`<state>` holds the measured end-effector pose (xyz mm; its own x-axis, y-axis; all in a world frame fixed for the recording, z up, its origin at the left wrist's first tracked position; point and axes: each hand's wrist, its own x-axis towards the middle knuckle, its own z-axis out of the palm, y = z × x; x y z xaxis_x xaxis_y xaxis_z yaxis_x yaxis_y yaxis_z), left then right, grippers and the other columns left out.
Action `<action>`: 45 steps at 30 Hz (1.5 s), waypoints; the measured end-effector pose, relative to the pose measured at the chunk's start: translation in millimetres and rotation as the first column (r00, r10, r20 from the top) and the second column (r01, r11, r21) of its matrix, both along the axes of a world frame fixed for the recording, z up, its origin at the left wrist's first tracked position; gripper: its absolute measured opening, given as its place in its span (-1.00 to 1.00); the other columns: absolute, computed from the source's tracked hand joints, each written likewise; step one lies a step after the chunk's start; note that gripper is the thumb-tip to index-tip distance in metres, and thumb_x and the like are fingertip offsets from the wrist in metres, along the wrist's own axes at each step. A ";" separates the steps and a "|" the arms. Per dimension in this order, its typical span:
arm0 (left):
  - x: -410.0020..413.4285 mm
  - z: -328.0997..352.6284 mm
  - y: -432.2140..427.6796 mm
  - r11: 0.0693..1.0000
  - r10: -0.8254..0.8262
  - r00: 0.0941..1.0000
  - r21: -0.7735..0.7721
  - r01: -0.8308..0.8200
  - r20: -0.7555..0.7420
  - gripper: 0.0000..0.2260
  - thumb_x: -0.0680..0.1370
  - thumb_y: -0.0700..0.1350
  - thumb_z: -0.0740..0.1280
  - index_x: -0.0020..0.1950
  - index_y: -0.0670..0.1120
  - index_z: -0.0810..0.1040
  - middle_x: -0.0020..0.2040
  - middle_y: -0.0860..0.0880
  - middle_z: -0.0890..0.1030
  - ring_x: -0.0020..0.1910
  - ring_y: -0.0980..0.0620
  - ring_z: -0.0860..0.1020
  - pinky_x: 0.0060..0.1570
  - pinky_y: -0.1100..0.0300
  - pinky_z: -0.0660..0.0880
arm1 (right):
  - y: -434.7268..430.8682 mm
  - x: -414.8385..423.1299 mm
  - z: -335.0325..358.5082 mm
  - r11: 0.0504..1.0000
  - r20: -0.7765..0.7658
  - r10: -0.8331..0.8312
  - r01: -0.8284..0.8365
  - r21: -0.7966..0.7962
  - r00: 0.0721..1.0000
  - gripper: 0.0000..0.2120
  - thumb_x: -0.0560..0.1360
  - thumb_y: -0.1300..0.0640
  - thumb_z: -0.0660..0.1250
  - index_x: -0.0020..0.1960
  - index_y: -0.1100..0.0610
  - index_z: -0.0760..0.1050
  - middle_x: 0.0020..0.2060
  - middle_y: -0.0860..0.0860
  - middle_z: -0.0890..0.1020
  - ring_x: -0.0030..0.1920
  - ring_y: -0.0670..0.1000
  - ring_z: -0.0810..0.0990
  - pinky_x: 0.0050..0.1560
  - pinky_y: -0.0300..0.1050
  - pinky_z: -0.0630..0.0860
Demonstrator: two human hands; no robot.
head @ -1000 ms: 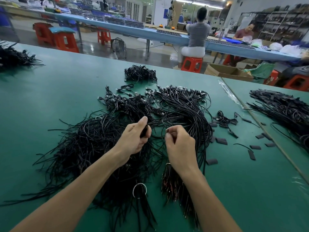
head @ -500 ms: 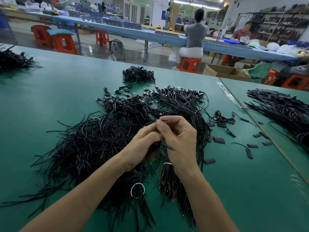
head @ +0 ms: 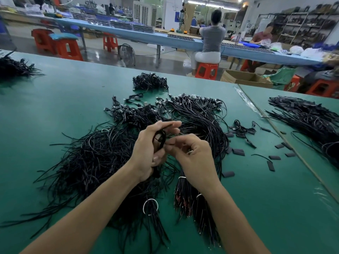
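Observation:
A big heap of thin black cables [head: 95, 158] covers the middle of the green table [head: 55, 107]. Above it my left hand [head: 146, 153] grips a black cable [head: 160, 139] looped across its palm, the thumb and fingers curled round it. My right hand [head: 194, 158] is just to the right, its fingertips pinching the same cable's end close to the left palm. A bundle of cables tied with white bands [head: 185, 197] lies under my right wrist. What the right fingertips hold beyond the cable is too small to tell.
A white ring [head: 150, 206] binds cables near the front. Short black sleeve pieces [head: 238, 152] lie scattered to the right. Cable piles sit at the back [head: 149, 81], far left [head: 14, 67] and on the right table [head: 308, 118]. People sit at a blue bench [head: 165, 40] behind.
My hands met over the heap, then parted a little. The left hand has turned palm-up with the cable looped in it, and the right hand has dropped lower to the right.

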<state>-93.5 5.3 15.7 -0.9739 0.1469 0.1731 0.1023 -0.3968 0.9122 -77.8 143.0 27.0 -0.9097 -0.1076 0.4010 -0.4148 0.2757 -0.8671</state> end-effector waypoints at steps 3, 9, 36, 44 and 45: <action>-0.9 2.3 4.7 0.998 0.056 0.993 -0.011 -0.055 0.105 -0.52 0.70 0.10 0.05 0.01 -0.05 0.73 -0.16 -0.04 0.70 -0.68 0.19 0.23 -0.69 0.38 0.17 | 2.5 0.6 -3.1 0.993 -0.077 -0.034 0.042 0.110 0.996 -0.83 0.45 0.23 0.51 -0.05 -0.02 0.70 -0.15 -0.10 0.61 -0.14 -0.19 0.57 -0.10 -0.37 0.46; -2.0 -0.5 9.3 0.986 0.130 0.954 -0.138 -0.096 0.270 -0.45 0.69 0.18 0.07 -0.19 -0.02 0.74 -0.49 0.04 0.53 -0.64 0.16 0.30 -0.65 0.33 0.21 | 8.2 6.2 -10.1 0.760 -0.574 0.056 0.338 0.555 0.817 -0.91 0.48 0.20 0.48 -0.02 0.15 0.68 -0.11 0.01 0.61 -0.07 0.03 0.57 -0.09 -0.04 0.60; 0.6 -15.6 -15.6 0.680 -0.587 0.697 -0.217 0.701 0.411 -0.54 0.23 -0.03 0.64 -0.04 -0.09 0.47 -0.42 0.07 0.33 -0.52 0.21 0.23 -0.59 0.39 0.15 | 22.5 -2.9 -7.8 0.849 0.074 0.220 -0.228 0.477 0.973 -0.91 0.50 0.12 0.45 -0.12 -0.06 0.69 -0.01 -0.23 0.53 0.03 -0.18 0.53 0.06 -0.28 0.48; 3.0 -9.4 -13.1 0.628 -0.538 0.738 -0.389 0.674 0.407 -0.76 0.32 -0.26 0.52 -0.20 0.01 0.55 -0.40 0.04 0.35 -0.50 0.17 0.26 -0.57 0.34 0.18 | 22.1 1.0 -5.0 0.838 0.029 0.217 -0.201 0.508 0.976 -0.88 0.53 0.13 0.41 -0.07 -0.06 0.69 -0.10 -0.23 0.58 -0.04 -0.18 0.57 0.01 -0.19 0.55; 3.2 -9.6 -11.9 0.631 -0.528 0.745 -0.398 0.665 0.408 -0.76 0.33 -0.28 0.51 -0.21 0.01 0.53 -0.41 0.05 0.34 -0.51 0.17 0.26 -0.57 0.34 0.18 | 22.2 0.7 -3.9 0.834 0.028 0.211 -0.195 0.517 0.977 -0.88 0.53 0.13 0.41 -0.06 -0.06 0.69 -0.10 -0.21 0.60 -0.05 -0.18 0.57 0.00 -0.19 0.55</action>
<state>-90.2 -6.5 6.1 -0.6360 0.7052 -0.3134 -0.2310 0.2135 0.9492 -77.1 165.2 23.0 -0.8336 -0.4863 0.2620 -0.5333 0.5851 -0.6109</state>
